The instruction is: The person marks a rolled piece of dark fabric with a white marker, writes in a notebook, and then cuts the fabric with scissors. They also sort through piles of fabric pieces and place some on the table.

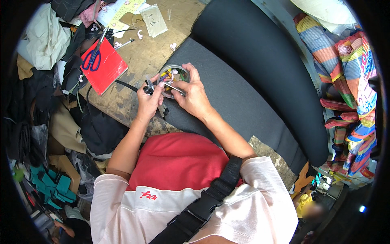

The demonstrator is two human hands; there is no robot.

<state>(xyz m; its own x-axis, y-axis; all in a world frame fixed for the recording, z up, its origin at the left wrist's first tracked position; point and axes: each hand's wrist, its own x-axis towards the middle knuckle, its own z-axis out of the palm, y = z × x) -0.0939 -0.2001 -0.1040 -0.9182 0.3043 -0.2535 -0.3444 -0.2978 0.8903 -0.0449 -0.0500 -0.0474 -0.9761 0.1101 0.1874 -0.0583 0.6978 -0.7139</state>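
A round clear container (174, 66) stands on black fabric between my hands, with yellow, green and other coloured short sticks, like chalk or crayon pieces, inside. My left hand (148, 102) is closed around several pens (148, 88), some black and some clear, at the container's left side; their lower ends stick out below the hand. My right hand (196, 96) reaches over the container's right rim, its fingers pinching a slim silver pen-like stick (174, 88) across the near side of the opening. Part of the container is hidden by my fingers.
Black fabric (243, 97) and a thick black roll (260, 49) lie along the worn wooden table (118, 99). Dark-handled scissors (92, 60) rest on a red packet (106, 75). Paper cards (153, 21) lie at the back. Cloth heaps (48, 38) crowd the left; striped bags (349, 69) the right.
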